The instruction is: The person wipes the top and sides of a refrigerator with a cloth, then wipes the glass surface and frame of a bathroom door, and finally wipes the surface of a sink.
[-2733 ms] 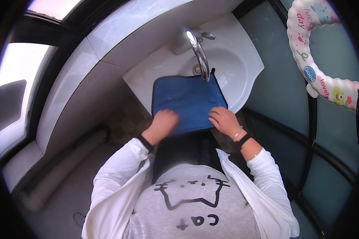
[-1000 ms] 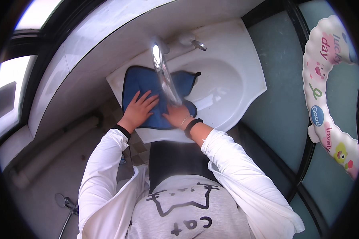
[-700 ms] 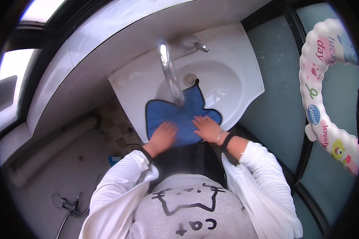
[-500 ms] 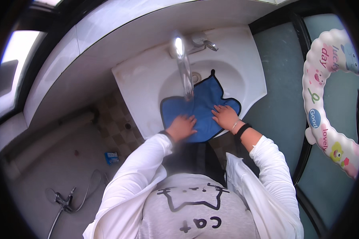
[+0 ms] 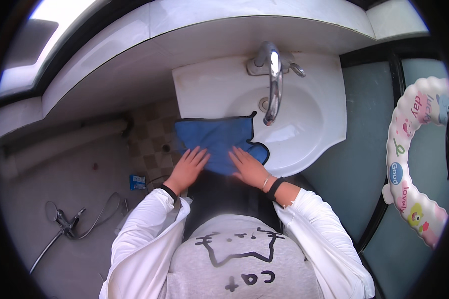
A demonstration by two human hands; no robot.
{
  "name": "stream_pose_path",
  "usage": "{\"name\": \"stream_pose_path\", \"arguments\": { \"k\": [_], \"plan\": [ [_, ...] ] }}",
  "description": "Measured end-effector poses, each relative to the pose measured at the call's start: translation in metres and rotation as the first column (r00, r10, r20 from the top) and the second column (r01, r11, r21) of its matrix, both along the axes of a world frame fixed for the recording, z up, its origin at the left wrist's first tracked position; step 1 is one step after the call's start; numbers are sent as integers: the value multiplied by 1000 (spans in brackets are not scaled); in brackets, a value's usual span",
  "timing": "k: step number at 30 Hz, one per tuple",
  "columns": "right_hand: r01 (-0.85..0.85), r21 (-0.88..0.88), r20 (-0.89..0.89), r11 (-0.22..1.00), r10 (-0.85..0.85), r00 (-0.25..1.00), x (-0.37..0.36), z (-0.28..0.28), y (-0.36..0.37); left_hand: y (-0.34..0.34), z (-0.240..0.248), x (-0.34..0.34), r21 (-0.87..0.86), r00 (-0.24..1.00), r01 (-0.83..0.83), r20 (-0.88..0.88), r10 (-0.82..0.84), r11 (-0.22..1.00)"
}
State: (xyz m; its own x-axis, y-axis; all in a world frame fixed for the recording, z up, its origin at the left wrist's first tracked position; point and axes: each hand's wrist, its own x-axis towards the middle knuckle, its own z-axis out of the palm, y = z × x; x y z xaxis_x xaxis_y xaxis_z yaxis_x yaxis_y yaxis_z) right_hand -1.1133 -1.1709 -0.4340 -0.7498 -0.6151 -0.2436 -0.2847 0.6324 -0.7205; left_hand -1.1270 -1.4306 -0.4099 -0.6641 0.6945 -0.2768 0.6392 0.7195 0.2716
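A blue cloth (image 5: 217,134) with black edging lies across the left front part of the white sink (image 5: 311,144) and reaches past its left edge. My left hand (image 5: 187,168) rests at the cloth's near left side, fingers stretched out and apart. On its near right side lies my right hand (image 5: 250,168), also with fingers spread over the fabric. Whether either thumb is tucked under the cloth cannot be made out. Just beyond the cloth, the curved chrome faucet (image 5: 275,89) arches over the basin, and the drain (image 5: 263,104) shows beside it.
To the left, a shower head with a hose (image 5: 67,224) lies on the grey surface near a small blue box (image 5: 137,182). A tiled ledge (image 5: 264,15) runs behind the sink. At the right, a colourful patterned ring (image 5: 396,149) hangs by a glass panel (image 5: 366,104).
The cloth has shifted left and toward me across the sink, uncovering the drain and most of the basin. Both hands have moved with it. My view has turned, so the sink appears farther right.
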Motion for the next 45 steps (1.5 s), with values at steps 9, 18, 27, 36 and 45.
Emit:
{"name": "stream_pose_path", "arguments": {
  "k": [9,18,27,36,45],
  "plan": [
    [-196,138,-231,971,224,947,-26,5,-67,-22,-15,-14,-37,982,-188,-39,187,981],
    [-187,220,-193,957,230,954,11,6,-74,-28,-7,19,69,989,-126,86,120,990],
    [240,214,-450,947,-122,884,-103,5,-120,-33,-25,-121,27,964,-186,-189,188,982],
    [307,265,-381,914,-194,904,-81,6,-143,-39,-24,-108,90,960,-235,-137,246,968],
    [470,257,-529,844,-284,799,-168,-1,-129,-22,-32,-193,3,959,-161,-235,158,987]
  ]
}}
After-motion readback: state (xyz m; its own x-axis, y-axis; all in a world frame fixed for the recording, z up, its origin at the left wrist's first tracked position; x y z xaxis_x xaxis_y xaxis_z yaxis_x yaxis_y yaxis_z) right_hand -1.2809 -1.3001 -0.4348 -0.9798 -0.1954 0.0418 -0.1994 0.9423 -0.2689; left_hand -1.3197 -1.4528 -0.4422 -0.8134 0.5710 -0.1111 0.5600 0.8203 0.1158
